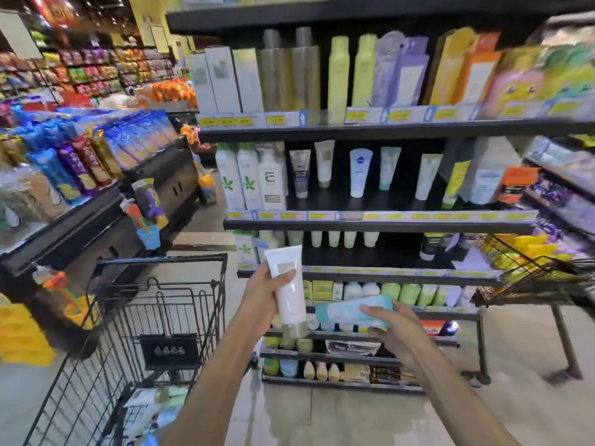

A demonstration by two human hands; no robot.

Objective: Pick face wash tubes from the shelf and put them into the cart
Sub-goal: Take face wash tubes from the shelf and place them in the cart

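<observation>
Left hand (pixel 262 297): fingers and thumb wrapped round a white tube (pixel 288 289), held upright with its gold cap at the bottom, in front of the shelf (pixel 380 225).

Right hand (pixel 391 329): fingers closed over a pale blue tube (pixel 352 312), held lying sideways, its left end just beside the lower part of the white tube.

Cart (pixel 161 262): black wire, standing to the left of both hands, near the left forearm. Several pale packs lie in its bottom; blurred, so I cannot tell whether they are tubes.

Shelf stock: more tubes stand cap-down on the middle tier, among them a white one with a blue mark (pixel 360 172) and a greenish one (pixel 389 168), with gaps between them. Bottles and boxes fill the tiers above and below.

Progress, as judged: two tubes picked, neither yet in the cart. Both hands need to swing left and drop them in. Further tubes are left on the shelf for later rounds.
</observation>
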